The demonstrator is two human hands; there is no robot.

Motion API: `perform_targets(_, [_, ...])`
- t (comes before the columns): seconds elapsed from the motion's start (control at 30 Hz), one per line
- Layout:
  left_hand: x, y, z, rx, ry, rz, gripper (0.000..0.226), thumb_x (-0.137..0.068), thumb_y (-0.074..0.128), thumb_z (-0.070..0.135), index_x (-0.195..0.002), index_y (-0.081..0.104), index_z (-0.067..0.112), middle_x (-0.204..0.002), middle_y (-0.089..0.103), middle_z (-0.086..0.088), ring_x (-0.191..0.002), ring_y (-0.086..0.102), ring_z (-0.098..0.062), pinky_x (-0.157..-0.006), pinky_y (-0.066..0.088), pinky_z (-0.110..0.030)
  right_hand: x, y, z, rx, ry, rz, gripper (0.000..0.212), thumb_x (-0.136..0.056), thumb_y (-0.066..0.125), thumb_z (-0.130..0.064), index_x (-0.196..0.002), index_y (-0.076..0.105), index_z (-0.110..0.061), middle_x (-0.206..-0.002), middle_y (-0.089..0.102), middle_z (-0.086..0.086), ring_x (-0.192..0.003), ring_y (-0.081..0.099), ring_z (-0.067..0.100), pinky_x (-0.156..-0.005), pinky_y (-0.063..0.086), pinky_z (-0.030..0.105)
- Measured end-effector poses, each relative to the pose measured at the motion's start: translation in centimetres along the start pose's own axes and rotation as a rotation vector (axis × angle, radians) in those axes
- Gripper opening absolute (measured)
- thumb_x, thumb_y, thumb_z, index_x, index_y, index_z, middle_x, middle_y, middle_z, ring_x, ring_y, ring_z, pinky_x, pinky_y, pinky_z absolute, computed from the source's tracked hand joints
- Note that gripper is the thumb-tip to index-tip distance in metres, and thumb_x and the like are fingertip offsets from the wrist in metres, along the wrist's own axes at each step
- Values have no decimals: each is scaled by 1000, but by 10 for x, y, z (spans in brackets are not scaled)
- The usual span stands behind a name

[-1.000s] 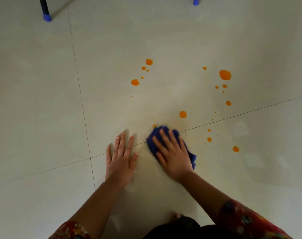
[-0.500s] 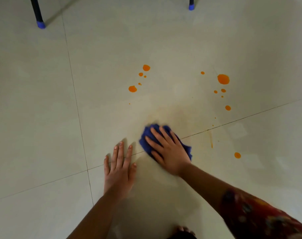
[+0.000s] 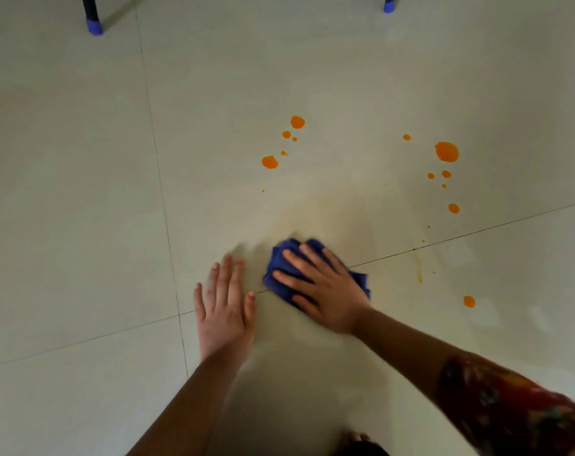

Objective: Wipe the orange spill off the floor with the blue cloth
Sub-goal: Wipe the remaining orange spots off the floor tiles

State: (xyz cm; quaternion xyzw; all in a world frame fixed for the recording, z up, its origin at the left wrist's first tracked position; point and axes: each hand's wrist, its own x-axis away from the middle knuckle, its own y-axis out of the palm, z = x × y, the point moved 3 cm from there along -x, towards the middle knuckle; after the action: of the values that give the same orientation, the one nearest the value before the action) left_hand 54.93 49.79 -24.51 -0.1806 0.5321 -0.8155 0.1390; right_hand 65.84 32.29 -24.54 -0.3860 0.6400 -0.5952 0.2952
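Note:
A crumpled blue cloth [image 3: 279, 261] lies on the pale tiled floor [image 3: 82, 192], and my right hand [image 3: 325, 287] presses flat on top of it, covering most of it. My left hand [image 3: 225, 304] rests flat on the tile just left of the cloth, fingers apart, holding nothing. Orange drops of the spill sit beyond the cloth: one cluster [image 3: 270, 162] straight ahead, a larger blob [image 3: 446, 151] with smaller dots to the far right, and a single drop [image 3: 468, 301] right of my right hand. A faint orange smear [image 3: 419, 271] marks the tile between.
Two dark furniture legs with blue feet stand at the far edge, one at the left [image 3: 94, 26] and one at the right [image 3: 389, 7]. Dark grout lines cross near my hands. My foot [image 3: 356, 437] shows at the bottom edge.
My right hand slid the cloth over the drops near the grout line and back toward my left hand. Those drops are gone, leaving a faint smear. My left hand shifted slightly.

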Motion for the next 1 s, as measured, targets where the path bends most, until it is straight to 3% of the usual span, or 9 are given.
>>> perform_targets(0.17, [-9,1,-9,-119,-45,-121,63,-91,-1,54,-148,-23,37,-156,-32,6,-143,-28,-10,-109,-31,-38,-22,-15,97,28,483,69,55,-97,19,-48,-151,20,-39,-162,15,0,-149,12,28,-116,21,52])
perform_targets(0.23, [-8,0,-7,-120,-42,-144,62,-90,-4,54,-146,-26,39,-153,-37,7,-142,-31,-10,-106,-34,-37,-53,-16,79,-23,570,98,56,-96,22,-47,-150,26,-36,-161,19,4,-147,18,32,-114,22,55])
perform_targets(0.37, [-11,-3,-9,-77,-58,-189,63,-85,-9,56,-143,-27,41,-150,-39,10,-142,-30,-9,-105,-33,-37,-48,6,-27,29,61,65,52,-99,30,-46,-150,27,-37,-160,22,2,-147,19,32,-117,17,53])
perform_targets(0.43, [-14,-3,-10,-58,-36,-230,65,-81,-11,61,-140,-32,44,-147,-44,12,-138,-36,-7,-102,-35,-36,-24,1,-23,33,-152,1,53,-99,30,-48,-151,22,-38,-162,18,-1,-149,15,28,-119,12,49])
perform_targets(0.5, [-12,-3,-12,-49,-35,-240,65,-82,-12,62,-140,-32,44,-147,-44,12,-137,-38,-6,-104,-33,-38,-30,-2,21,108,-59,21,53,-98,28,-47,-150,24,-39,-161,20,-1,-147,19,28,-116,19,51])
perform_targets(0.6, [-10,-2,-11,-64,-33,-228,64,-84,-12,58,-143,-31,41,-149,-43,10,-139,-36,-8,-110,-26,-42,-63,-15,72,-29,500,128,54,-97,21,-46,-150,27,-36,-161,20,2,-147,18,31,-114,22,55])
perform_targets(0.63, [-10,-2,-10,-68,-36,-218,64,-84,-11,57,-144,-29,41,-150,-42,9,-139,-35,-8,-112,-24,-43,-74,-14,59,-57,554,152,55,-96,22,-46,-149,30,-34,-160,22,4,-147,20,33,-114,22,56])
perform_targets(0.8, [-12,-4,-11,-66,-47,-256,65,-80,-15,57,-141,-32,43,-147,-44,11,-135,-40,-6,-114,-20,-46,-87,1,-25,-21,26,112,47,-99,33,-45,-146,36,-40,-157,31,-3,-145,27,24,-117,20,49])
perform_targets(1.0, [-10,-7,-9,-86,-25,-237,67,-81,-12,58,-144,-30,40,-151,-41,8,-139,-35,-9,-115,-18,-48,-97,-17,77,-136,712,126,52,-101,19,-46,-152,17,-37,-164,7,-1,-150,5,25,-120,8,51])
